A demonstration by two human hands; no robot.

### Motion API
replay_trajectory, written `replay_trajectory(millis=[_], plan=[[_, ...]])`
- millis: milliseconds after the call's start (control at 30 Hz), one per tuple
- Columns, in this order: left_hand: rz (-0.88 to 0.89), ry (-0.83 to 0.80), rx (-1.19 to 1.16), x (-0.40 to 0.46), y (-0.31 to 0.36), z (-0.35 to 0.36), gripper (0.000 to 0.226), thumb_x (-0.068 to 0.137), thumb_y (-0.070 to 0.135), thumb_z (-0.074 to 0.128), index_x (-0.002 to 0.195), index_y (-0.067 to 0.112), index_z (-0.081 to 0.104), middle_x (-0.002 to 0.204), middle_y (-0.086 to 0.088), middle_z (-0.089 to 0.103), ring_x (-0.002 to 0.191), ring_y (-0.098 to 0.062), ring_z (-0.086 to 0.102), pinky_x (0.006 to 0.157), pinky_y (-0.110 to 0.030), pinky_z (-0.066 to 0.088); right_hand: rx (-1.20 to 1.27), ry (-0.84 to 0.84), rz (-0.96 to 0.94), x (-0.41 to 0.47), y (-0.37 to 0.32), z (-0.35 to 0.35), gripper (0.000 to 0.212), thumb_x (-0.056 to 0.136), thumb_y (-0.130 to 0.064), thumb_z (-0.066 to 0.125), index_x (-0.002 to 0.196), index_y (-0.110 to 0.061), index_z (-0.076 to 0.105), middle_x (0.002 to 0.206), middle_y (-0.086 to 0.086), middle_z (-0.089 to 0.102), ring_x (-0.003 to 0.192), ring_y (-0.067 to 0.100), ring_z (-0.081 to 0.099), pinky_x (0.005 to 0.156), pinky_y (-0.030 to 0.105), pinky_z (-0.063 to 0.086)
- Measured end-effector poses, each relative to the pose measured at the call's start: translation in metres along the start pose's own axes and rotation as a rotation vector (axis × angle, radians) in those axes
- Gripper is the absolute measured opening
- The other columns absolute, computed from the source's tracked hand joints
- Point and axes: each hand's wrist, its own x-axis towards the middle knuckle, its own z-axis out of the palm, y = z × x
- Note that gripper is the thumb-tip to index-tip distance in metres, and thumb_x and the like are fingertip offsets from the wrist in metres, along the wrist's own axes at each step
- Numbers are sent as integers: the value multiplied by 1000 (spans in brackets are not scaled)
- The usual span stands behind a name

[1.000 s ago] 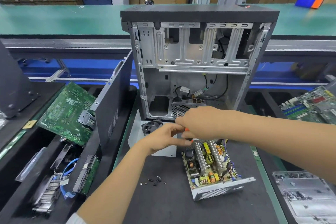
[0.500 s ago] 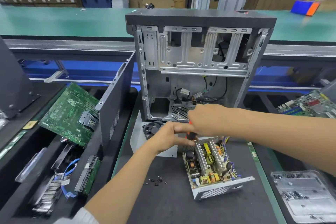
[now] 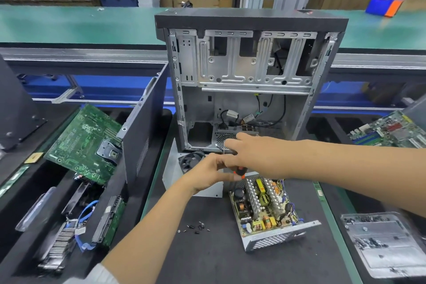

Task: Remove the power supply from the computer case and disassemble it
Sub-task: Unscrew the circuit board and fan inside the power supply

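The computer case (image 3: 251, 71) was silver with a black top; the motherboard (image 3: 85, 143) green; the screwdriver (image 3: 239, 172) handle orange.

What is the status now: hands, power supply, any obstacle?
Both hands, left hand and right hand, on the screwdriver. Power supply out of the case, cover off, board exposed. Loose screws beside it.
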Motion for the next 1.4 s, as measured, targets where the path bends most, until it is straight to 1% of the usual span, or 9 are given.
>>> replay_trajectory(millis=[133, 233, 433, 600, 733, 900, 1033, 1167, 1400], plan=[[53, 47, 68, 3, 0, 3, 31, 75, 9, 82, 82, 38, 74, 84, 16, 71, 89, -1, 64, 88, -11, 42, 436, -271, 292, 3, 7, -22, 49, 85, -55, 60, 99, -8, 55, 79, 4, 62, 58, 18, 64, 44, 24, 43], [63, 65, 99, 5, -2, 2, 22, 73, 15, 84, 81, 31, 72, 85, 9, 71, 90, -6, 64, 88, -15, 41, 642, -449, 420, 13, 6, -31, 45, 93, -48, 52, 77, -7, 58, 49, 1, 61, 37, 13, 52, 41, 19, 41], [-12, 2, -36, -1, -1, -5, 26, 83, 14, 75, 96, 36, 74, 108, 15, 71, 115, -2, 58, 105, -27, 34, 157, -189, 101, 15, 0, -27, 16, 90, -19, 59, 105, -16, 57, 98, 3, 54, 70, 18, 50, 53, 27, 31], [37, 53, 23, 4, -2, 9, 31, 82, 9, 76, 91, 39, 74, 96, 17, 73, 105, 1, 62, 96, -11, 39, -51, -188, 101, 6, 1, -17, 36, 88, -25, 61, 120, -22, 45, 103, 4, 44, 75, 20, 52, 48, 27, 27], [89, 125, 94, 13, -6, 16, 27, 73, 9, 84, 97, 14, 74, 94, 8, 73, 93, 2, 62, 88, -11, 41, 428, -500, 398, 10, 11, -29, 53, 88, -60, 51, 90, -7, 58, 67, 4, 62, 51, 17, 54, 45, 22, 40], [54, 79, 65, 12, -8, 13, 41, 78, 15, 81, 116, 10, 66, 119, -2, 68, 116, -8, 57, 100, -15, 38, 248, -461, 322, 18, 3, -29, 32, 97, -37, 47, 83, -9, 56, 68, 2, 54, 61, 19, 50, 51, 25, 37], [-16, -63, -7, 7, -4, -6, 32, 89, 14, 70, 115, 32, 69, 121, 13, 67, 123, -4, 54, 107, -23, 38, -110, -218, 121, 9, -2, -15, 39, 92, -21, 57, 128, -20, 43, 114, 8, 48, 92, 26, 53, 57, 31, 35], [-28, -13, 39, 6, -8, -1, 15, 85, 7, 73, 97, 15, 72, 88, 7, 71, 89, -5, 64, 89, -32, 53, -370, 132, -245, 0, -5, -1, 36, 90, -15, 57, 122, -23, 41, 122, 3, 44, 101, 23, 44, 61, 28, 35], [93, 64, 88, 7, -7, 11, 38, 76, 3, 80, 107, 20, 70, 104, 15, 72, 106, -4, 62, 98, -18, 44, 60, -203, 279, 9, -6, -31, 32, 93, -46, 53, 97, -14, 54, 84, 3, 54, 64, 20, 49, 53, 31, 39]])
